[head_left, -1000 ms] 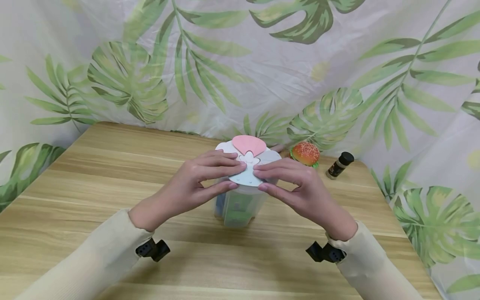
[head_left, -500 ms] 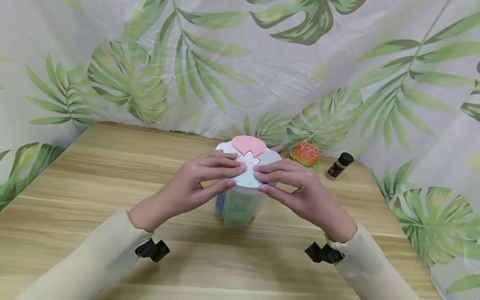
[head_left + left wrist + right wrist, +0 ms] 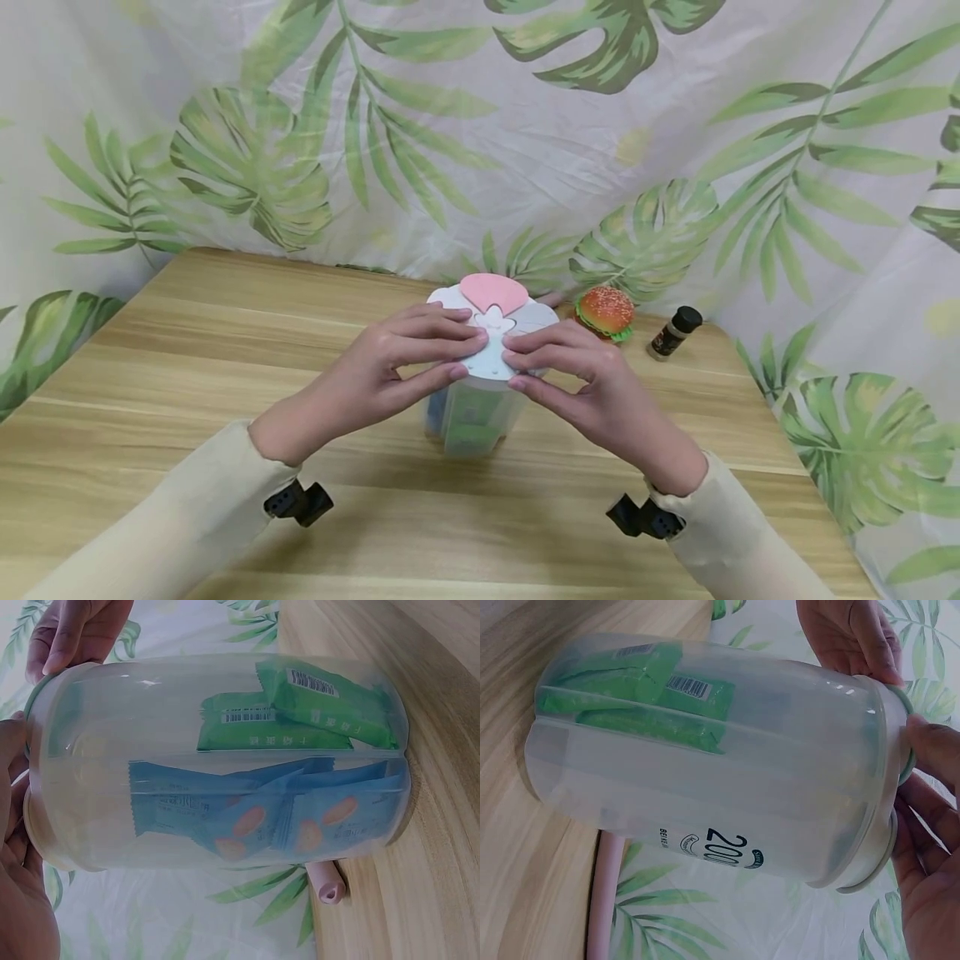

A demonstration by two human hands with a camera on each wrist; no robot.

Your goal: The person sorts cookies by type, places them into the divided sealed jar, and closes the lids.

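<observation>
A tall clear storage canister (image 3: 471, 421) stands upright on the wooden table, closed by a white lid with a pink flap (image 3: 493, 292) at the back and a pale flap (image 3: 487, 362) at the front. My left hand (image 3: 367, 367) presses on the lid's left side, its thumb near the front rim. On the right side rests my right hand (image 3: 596, 367), fingers fairly straight, thumb tip by the rim. Green packets (image 3: 300, 712) and blue packets (image 3: 217, 810) lie inside the canister in separate compartments. The fingertips partly cover the front flap.
Behind the right hand sit a toy hamburger (image 3: 604, 312) and a small black-capped seasoning jar (image 3: 674, 333). A pink rod-like thing (image 3: 606, 892) lies behind the canister. A leaf-print curtain (image 3: 420, 150) hangs along the table's back edge (image 3: 300, 259).
The front flap has settled flatter into the lid, and the left thumb has shifted slightly from its front edge onto the top. Both hands otherwise stay put; the view shifts slightly.
</observation>
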